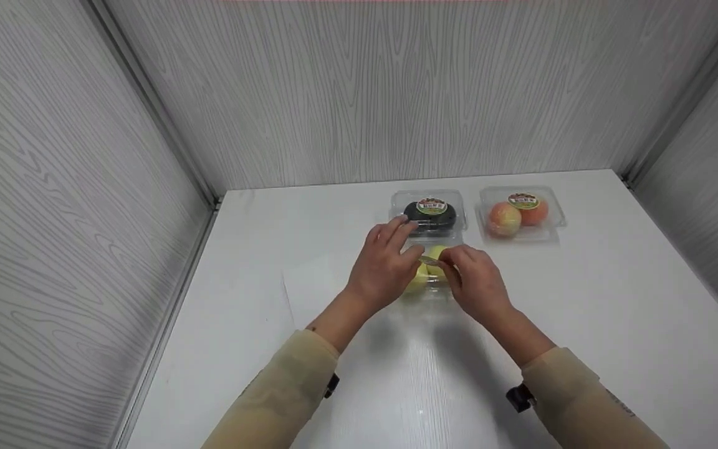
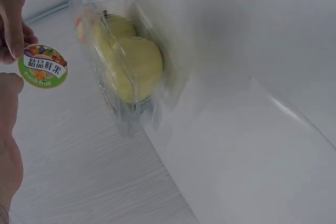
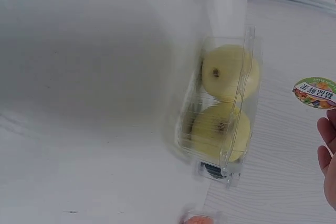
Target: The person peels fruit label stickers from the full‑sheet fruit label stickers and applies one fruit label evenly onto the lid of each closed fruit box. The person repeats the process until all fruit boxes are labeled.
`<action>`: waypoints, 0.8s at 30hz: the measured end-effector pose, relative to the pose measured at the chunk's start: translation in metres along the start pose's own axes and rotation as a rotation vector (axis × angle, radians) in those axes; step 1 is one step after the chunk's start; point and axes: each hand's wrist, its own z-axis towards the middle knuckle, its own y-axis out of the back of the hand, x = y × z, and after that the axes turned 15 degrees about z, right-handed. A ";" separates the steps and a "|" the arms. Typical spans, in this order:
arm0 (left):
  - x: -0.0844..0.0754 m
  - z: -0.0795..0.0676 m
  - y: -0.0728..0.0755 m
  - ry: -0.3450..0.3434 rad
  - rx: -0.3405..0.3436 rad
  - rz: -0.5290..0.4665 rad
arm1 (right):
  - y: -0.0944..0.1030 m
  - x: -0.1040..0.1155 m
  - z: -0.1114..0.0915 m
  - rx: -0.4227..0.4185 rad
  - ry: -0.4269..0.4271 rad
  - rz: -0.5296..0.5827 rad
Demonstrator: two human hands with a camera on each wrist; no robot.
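Over a clear plastic clamshell box [image 3: 189, 142] of two round yellow fruits [image 3: 231, 72], my two hands come close together. My right hand [image 1: 477, 280] pinches the edge of an oval "Fresh fruit" sticker [image 2: 43, 66], printed with fruit and a green band. Its printed face shows in both wrist views. My left hand [image 1: 384, 265] has its upper fingers stretched out, with the thumb at the sticker's left end. Whether that thumb touches it is hard to tell. The box is shut and stands on the table, partly hidden by the hands in the head view.
Behind, a labelled clear box [image 1: 459, 234] holds dark fruit. To its right stands another labelled box [image 1: 555, 199] with reddish-orange fruits [image 1: 504, 219]. Wood-grain panels [image 1: 359, 93] enclose the white table [image 1: 259, 262] at the back and sides.
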 end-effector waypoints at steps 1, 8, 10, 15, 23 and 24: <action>-0.001 0.001 0.000 -0.008 0.006 0.002 | 0.000 0.001 0.001 0.012 0.007 -0.007; -0.008 0.004 -0.004 -0.032 -0.005 -0.006 | -0.002 0.005 0.003 0.041 0.057 -0.030; -0.009 0.003 -0.004 -0.031 -0.010 -0.012 | -0.004 0.005 0.003 0.038 0.069 -0.031; -0.010 0.003 -0.004 -0.027 -0.025 -0.019 | -0.006 0.007 0.001 0.025 0.062 -0.013; -0.006 -0.001 -0.004 0.039 0.008 -0.075 | -0.006 0.005 -0.005 -0.115 -0.047 0.107; -0.005 -0.001 -0.004 0.068 0.008 -0.106 | -0.006 0.004 -0.006 -0.139 -0.057 0.122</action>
